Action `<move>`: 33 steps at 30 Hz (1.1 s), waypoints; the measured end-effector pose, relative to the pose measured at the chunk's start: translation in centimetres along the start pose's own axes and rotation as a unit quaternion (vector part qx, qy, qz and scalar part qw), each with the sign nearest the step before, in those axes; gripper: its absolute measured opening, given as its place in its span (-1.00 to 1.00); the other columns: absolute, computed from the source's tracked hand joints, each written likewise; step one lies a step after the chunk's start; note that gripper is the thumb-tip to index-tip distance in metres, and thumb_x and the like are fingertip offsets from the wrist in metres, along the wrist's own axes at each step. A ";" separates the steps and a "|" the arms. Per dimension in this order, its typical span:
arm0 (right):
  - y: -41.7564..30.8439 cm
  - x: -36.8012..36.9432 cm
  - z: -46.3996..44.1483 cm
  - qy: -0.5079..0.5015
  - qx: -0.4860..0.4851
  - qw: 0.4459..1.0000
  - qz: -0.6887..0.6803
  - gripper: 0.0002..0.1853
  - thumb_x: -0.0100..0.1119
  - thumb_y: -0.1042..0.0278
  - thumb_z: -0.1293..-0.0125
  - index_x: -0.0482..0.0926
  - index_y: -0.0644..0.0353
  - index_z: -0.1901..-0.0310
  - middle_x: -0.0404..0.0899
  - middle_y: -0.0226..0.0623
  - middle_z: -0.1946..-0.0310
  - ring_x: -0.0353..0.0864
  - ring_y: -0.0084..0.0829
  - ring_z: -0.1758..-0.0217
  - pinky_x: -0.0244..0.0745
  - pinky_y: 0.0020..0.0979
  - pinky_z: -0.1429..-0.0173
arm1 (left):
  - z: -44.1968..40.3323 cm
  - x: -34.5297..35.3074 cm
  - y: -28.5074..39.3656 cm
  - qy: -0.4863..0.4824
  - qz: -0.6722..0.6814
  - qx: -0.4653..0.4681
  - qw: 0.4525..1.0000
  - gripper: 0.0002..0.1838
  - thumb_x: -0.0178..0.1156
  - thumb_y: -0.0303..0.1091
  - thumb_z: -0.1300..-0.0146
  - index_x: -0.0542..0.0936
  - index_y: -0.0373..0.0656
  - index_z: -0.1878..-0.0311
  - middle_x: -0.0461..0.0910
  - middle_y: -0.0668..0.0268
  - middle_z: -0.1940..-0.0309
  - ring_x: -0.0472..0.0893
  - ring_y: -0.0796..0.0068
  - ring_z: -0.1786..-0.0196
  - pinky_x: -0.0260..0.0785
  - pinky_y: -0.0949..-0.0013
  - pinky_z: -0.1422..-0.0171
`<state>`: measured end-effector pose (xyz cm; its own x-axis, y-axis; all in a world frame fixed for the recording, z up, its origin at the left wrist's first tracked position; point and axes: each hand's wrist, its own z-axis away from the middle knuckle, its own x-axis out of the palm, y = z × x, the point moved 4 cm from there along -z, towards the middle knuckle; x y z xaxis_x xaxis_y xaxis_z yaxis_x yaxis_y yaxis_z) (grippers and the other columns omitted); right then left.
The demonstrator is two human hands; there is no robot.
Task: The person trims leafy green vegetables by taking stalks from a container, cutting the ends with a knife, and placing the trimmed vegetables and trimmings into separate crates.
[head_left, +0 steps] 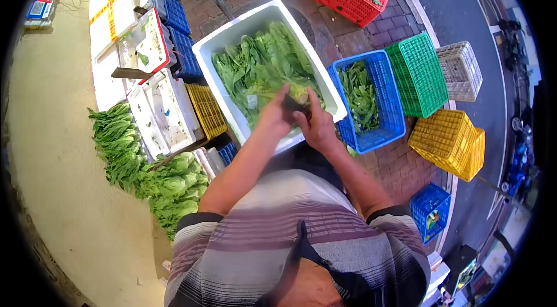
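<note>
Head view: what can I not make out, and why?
In the head view:
White box: its bottom is hidden under leafy greens.
Dark item between the left hand and right hand: partly covered by them, kind unclear.
Small blue crate: contents too small.
Blue vehicle: too small and blurred.

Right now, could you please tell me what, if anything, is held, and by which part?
A bunch of leafy greens appears held by its stem end between the left hand and right hand; the dark thing between them is unclear.
</note>
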<state>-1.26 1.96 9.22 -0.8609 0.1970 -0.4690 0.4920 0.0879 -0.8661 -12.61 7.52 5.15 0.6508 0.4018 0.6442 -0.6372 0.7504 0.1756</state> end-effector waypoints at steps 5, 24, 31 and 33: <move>-0.7 -1.8 -0.6 -0.040 -0.009 0.999 0.018 -0.31 0.33 0.35 -0.32 0.26 0.25 -0.42 0.65 -0.03 0.40 0.69 -0.01 0.42 0.52 -0.18 0.36 | 1.5 1.3 -0.1 0.035 -0.042 0.007 0.998 -0.57 0.23 -0.08 -0.43 0.55 -0.22 -0.16 0.63 0.15 -0.06 0.60 0.17 -0.12 0.42 0.01 -0.35; 8.7 -13.4 3.3 0.251 0.283 0.875 -0.302 -0.62 -0.03 0.32 -0.57 0.43 0.15 -0.34 0.39 -0.50 0.53 0.34 -0.65 0.57 0.49 -0.49 0.41 | -1.5 6.4 -4.6 -0.081 -0.144 -0.103 0.981 -0.68 0.20 -0.26 -0.46 0.46 -0.13 -0.19 0.56 0.21 -0.07 0.59 0.23 -0.08 0.49 0.02 -0.18; 16.0 -18.2 7.7 0.492 0.367 0.601 -0.511 -0.38 -0.20 -0.24 -0.57 0.43 0.25 -0.18 0.65 -0.10 0.32 0.34 -0.54 0.66 0.49 -0.38 0.48 | -3.5 5.4 -6.5 -0.189 -0.155 -0.107 0.964 -0.58 0.29 -0.29 -0.39 0.50 -0.16 -0.25 0.62 0.17 -0.05 0.64 0.18 -0.07 0.57 -0.03 -0.19; 15.9 -17.6 7.9 0.430 0.353 0.654 -0.513 -0.33 -0.24 -0.29 -0.56 0.41 0.27 -0.20 0.68 -0.01 0.22 0.33 -0.54 0.66 0.46 -0.40 0.48 | -3.6 6.1 -6.8 -0.218 -0.167 -0.079 0.958 -0.58 0.29 -0.30 -0.38 0.50 -0.20 -0.24 0.62 0.16 -0.07 0.63 0.20 -0.08 0.56 -0.01 -0.20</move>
<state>20.71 -7.81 2.33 -0.1504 0.8908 0.4287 -0.7313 0.1915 -0.6546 -2.79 6.73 5.16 0.5511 -0.1073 0.8275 -0.3305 0.8825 0.3345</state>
